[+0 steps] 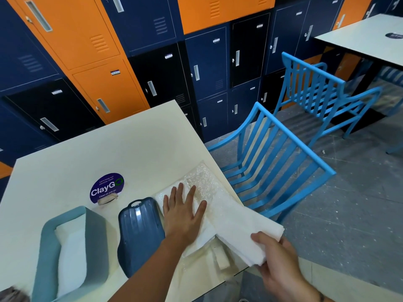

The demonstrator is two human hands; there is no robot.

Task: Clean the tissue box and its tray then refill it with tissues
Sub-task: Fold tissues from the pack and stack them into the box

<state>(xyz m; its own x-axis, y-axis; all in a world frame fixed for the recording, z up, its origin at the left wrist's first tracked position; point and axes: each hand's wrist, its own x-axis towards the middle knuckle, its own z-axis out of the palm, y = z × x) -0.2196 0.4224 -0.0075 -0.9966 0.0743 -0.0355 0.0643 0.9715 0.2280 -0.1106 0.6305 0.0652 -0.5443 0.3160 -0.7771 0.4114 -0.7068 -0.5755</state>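
Note:
A stack of white tissues lies partly inside its clear plastic wrapper at the table's right edge. My left hand presses flat on the pack with straight fingers. My right hand grips the near end of the tissue stack, which sticks out past the table edge. The dark blue ribbed tissue box lid lies just left of my left hand. Further left stands the light blue tray with some white tissues inside it.
A round purple ClayGo sticker marks the cream table. A blue slatted chair stands against the table's right side, a second one behind it. Orange and navy lockers line the back. Another table is far right.

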